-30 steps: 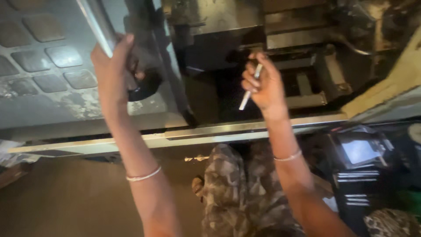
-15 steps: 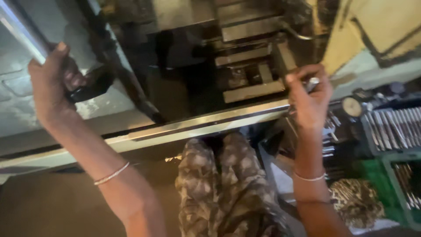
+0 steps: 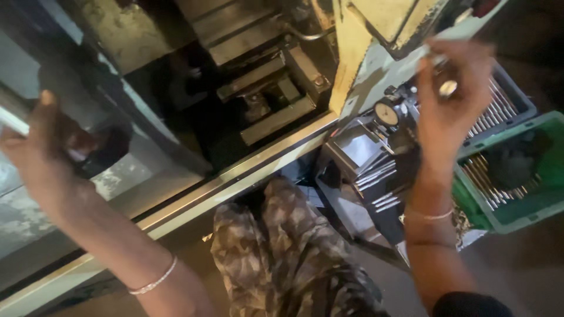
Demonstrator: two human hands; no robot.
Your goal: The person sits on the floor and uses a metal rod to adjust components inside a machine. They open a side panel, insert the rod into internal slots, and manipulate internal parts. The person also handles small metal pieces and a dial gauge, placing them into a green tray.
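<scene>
Both hands are occupied. The right hand (image 3: 449, 108), out of the machine since half a second ago, grips a small metal pin (image 3: 447, 88) above the green tray (image 3: 531, 208). The left hand (image 3: 44, 155) is still clenched on the door handle (image 3: 13, 122).

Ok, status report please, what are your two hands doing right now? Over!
Left hand gripping dark machine door handle. Right hand raised, holding small shiny metal rod above green plastic crate. Round dial gauge beside it.

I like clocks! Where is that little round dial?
The dial sits right of centre in the head view, beside the machine's pale frame, just left of the right hand.
</scene>
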